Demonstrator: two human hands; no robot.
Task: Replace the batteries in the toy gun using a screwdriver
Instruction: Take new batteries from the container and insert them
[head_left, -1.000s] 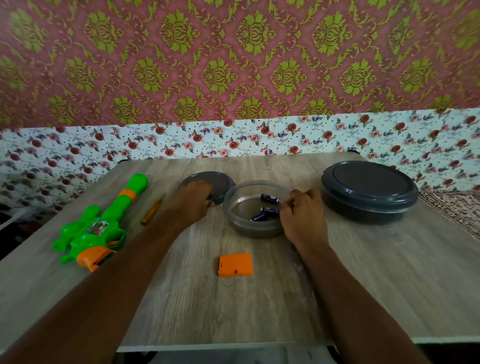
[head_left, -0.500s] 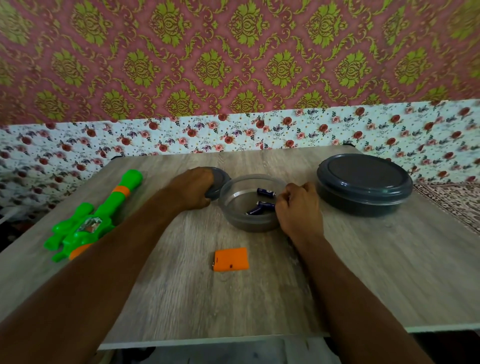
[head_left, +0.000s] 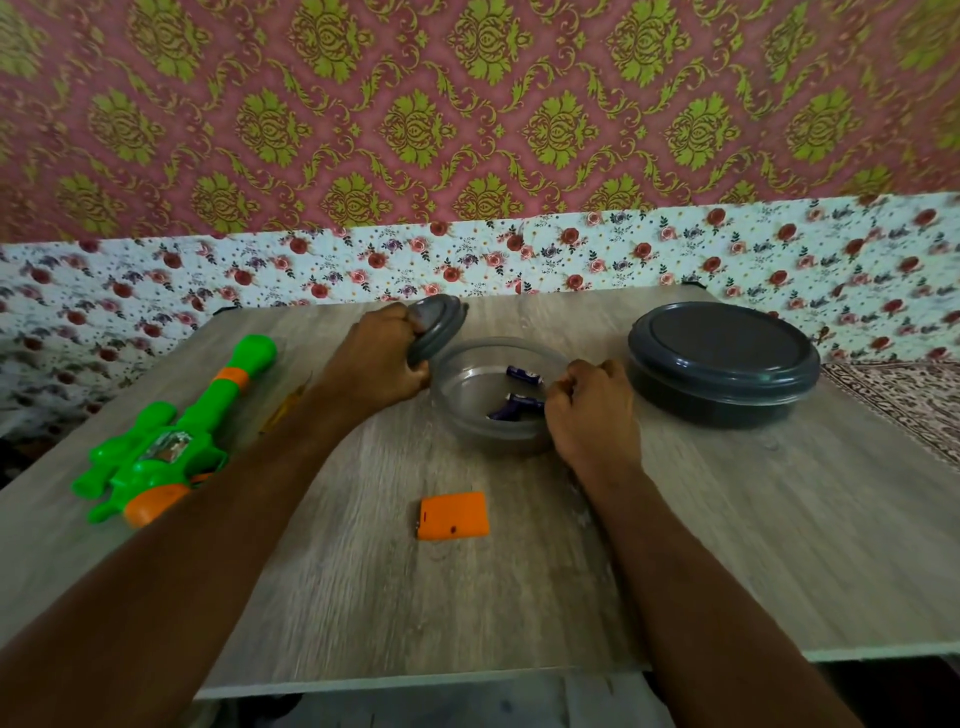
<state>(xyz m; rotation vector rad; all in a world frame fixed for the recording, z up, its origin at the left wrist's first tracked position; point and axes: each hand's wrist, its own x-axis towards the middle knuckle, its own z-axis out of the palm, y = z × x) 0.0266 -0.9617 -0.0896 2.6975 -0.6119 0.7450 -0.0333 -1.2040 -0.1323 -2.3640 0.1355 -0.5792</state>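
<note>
Head view: no writing legible. Batteries (head_left: 521, 403) in the clear bowl (head_left: 467, 415) are purple with white marks, too blurred to read; the sticker on the toy gun (head_left: 171, 436) likewise. Toy gun lies on the table (head_left: 779, 545) at far left, clear of both hands. Screwdriver (head_left: 283, 410) just beside it, mostly hidden behind the left forearm (head_left: 208, 545). Left hand (head_left: 374, 358) grips the small lid (head_left: 439, 325), tilted at the bowl's far-left rim. Right hand (head_left: 592, 415): fingers curled on the bowl's right rim. Orange cover (head_left: 453, 516) lies nearer the camera. Large lidded container (head_left: 722, 364) at right, contents hidden.
</note>
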